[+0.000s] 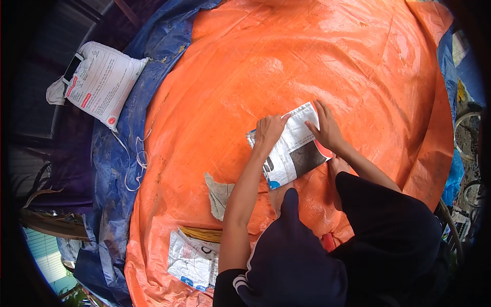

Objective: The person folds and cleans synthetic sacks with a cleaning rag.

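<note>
A folded white plastic sack [294,128] with black, blue and red print lies on the orange tarp [230,102] before me. My left hand [270,130] rests on its upper left edge, the fingers bent over the border. At the sack's right edge is my right hand [327,128], its thumb apart from the fingers and laid on the white surface. The fingertips of my right hand reach the sack's top right corner. Part of my bare foot [338,166] shows beside the lower right corner.
Another flattened sack [189,258] and yellow strands [202,234] lie at the lower left. A grey cloth [219,197] is beside my left forearm. Upper left, a filled white sack [105,82] sits by the blue tarp [110,158], near loose white string [139,163].
</note>
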A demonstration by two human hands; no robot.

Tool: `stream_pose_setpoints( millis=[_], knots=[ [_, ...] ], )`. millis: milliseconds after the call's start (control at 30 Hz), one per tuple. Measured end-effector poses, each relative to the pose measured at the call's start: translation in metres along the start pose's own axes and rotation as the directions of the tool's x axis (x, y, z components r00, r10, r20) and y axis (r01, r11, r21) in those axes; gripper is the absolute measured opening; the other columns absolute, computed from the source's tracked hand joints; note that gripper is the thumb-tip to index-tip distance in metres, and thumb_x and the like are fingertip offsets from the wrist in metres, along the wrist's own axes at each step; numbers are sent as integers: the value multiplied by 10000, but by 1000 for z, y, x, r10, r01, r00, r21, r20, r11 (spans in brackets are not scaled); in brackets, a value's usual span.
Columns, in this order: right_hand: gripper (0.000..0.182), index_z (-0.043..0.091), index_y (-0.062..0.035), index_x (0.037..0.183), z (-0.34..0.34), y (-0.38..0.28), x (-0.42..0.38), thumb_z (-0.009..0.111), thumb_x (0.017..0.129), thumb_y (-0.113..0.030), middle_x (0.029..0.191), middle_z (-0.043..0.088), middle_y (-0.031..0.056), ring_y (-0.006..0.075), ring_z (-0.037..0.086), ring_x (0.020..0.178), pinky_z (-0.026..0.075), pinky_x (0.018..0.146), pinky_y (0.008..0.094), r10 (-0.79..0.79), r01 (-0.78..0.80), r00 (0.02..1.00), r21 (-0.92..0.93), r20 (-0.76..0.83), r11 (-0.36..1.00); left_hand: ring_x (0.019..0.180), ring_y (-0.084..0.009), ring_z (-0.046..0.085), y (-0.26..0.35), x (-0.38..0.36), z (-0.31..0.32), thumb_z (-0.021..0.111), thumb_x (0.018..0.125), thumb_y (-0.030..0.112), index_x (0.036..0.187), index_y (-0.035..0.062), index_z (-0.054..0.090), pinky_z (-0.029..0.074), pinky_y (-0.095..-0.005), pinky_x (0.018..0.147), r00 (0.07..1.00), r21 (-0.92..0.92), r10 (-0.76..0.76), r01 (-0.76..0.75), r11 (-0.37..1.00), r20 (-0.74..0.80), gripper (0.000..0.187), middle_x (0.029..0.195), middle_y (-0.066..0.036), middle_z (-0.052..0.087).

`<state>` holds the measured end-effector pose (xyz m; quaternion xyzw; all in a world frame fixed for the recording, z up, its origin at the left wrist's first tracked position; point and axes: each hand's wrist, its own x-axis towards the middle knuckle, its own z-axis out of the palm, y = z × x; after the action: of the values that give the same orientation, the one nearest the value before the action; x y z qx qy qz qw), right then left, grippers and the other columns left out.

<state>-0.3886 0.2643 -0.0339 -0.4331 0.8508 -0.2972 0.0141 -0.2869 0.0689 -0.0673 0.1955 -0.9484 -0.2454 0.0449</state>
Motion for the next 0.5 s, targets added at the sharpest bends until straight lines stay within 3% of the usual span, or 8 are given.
stream_pose_setpoints(
  millis=[100,233,433,500],
  knots=[
    [783,285,78,1464,33,-10,-22,639,913,-352,1541,246,296,459,233,1442,243,1176,516,-145,144,984,20,106,989,663,-420,671,-14,1,15,489,987,498,726,-12,694,522,-510,606,1000,27,-13,13,1000,10,609,669,-262,641],
    [844,232,78,1499,72,4,-42,555,926,-450,1589,154,284,439,98,1491,83,1216,508,-156,165,960,-21,232,986,674,-415,680,-23,3,27,482,990,494,743,-15,704,524,-507,604,999,57,-16,14,998,34,608,684,-262,651],
    [855,239,72,1501,78,7,-44,539,919,-479,1585,179,279,421,111,1495,85,1216,494,-145,170,964,-94,221,981,646,-401,683,-28,4,34,481,988,499,720,-12,701,532,-490,590,1000,133,16,-19,991,17,617,670,-241,661],
    [868,234,64,1506,79,4,-44,544,908,-485,1590,175,274,425,111,1494,93,1214,497,-127,154,965,-100,230,983,605,-356,687,-30,3,38,479,997,480,701,11,699,531,-451,544,998,206,56,-55,977,1,596,643,-206,666]
  ],
)
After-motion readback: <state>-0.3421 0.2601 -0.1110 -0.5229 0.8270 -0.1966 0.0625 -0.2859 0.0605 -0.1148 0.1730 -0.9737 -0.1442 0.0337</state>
